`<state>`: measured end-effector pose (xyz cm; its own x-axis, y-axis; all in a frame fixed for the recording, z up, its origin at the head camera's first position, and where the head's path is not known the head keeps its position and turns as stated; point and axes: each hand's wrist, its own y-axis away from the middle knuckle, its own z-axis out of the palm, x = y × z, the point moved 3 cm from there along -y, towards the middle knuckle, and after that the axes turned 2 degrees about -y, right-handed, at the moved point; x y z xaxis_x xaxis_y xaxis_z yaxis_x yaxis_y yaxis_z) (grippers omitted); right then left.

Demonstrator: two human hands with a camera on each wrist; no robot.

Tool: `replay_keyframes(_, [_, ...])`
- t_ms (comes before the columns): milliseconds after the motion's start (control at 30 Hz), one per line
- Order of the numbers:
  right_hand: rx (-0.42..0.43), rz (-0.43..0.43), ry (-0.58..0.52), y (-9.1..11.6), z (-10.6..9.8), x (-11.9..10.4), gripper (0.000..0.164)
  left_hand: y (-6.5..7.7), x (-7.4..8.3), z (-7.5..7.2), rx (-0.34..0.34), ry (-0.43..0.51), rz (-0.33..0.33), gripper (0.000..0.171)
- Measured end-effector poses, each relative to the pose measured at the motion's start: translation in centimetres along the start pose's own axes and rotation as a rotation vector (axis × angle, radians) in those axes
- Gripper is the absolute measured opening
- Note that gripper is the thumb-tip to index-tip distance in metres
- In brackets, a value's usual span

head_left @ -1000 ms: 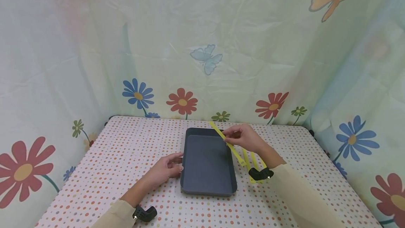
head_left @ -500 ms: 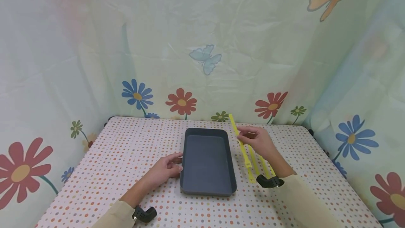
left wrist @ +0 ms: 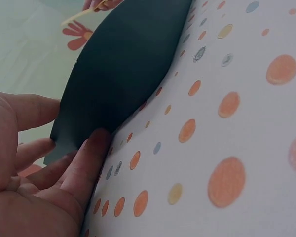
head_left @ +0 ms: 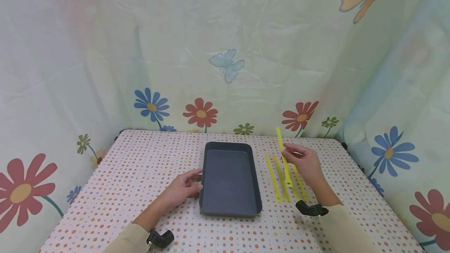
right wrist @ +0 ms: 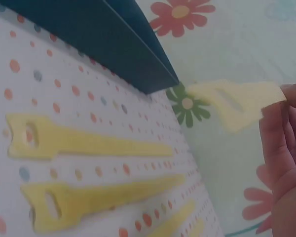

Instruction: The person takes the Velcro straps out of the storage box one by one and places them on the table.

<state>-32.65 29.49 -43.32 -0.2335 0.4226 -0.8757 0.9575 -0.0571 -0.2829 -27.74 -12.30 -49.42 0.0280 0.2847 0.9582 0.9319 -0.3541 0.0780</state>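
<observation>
My right hand (head_left: 305,163) pinches a yellow hook-and-loop cable tie (head_left: 286,169) near its middle, above the table. The slotted head of this held cable tie (right wrist: 241,101) shows, slightly blurred, in the right wrist view. Below it, several more yellow cable ties (head_left: 272,177) lie side by side, to the right of a dark grey rectangular tray (head_left: 230,182). My left hand (head_left: 181,187) rests against the tray's left side with relaxed fingers. In the left wrist view, a fingertip (left wrist: 96,140) touches the outer wall of the tray (left wrist: 128,59).
A dotted cloth (head_left: 158,155) covers the table. Its back edge meets a curtain (head_left: 246,100) printed with flowers and butterflies, which also hangs on both sides. Each wrist wears a black camera band, the right camera (head_left: 311,209) being near the loose ties.
My right hand has moved rightward with the cable tie, from above the tray's right rim to above the lying ties, and the tie now stands steeper. The left hand has stayed at the tray.
</observation>
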Motion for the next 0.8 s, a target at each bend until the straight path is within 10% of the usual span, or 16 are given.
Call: replay_keyframes(800, [0.094,0.224,0.084,2.2,-4.9,4.8,0.055,0.1,0.1,0.0,-0.008,0.024,-0.012,0.061])
